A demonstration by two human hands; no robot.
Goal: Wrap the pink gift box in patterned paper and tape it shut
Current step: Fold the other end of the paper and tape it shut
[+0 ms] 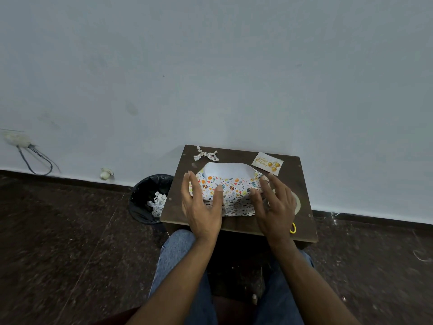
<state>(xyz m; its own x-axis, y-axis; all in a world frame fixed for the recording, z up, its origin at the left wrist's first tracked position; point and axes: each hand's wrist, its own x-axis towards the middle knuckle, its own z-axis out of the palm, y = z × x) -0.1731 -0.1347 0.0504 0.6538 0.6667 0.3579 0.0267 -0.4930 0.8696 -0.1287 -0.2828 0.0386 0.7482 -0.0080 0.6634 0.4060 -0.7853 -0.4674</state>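
Note:
The patterned paper (230, 187), white with small coloured shapes, is folded over the gift box in the middle of the small dark table (236, 225); the pink box itself is hidden under it. The far flap stands up and shows its plain white inside. My left hand (202, 207) lies on the left side of the wrapped bundle with straight fingers and the thumb on top. My right hand (275, 204) presses the right side with spread fingers.
A birthday card (267, 163) lies at the table's far right. A twisted paper scrap (206, 155) lies at the far left. A yellow loop (293, 228) shows near the front right edge. A black bin (150, 198) with paper scraps stands left of the table.

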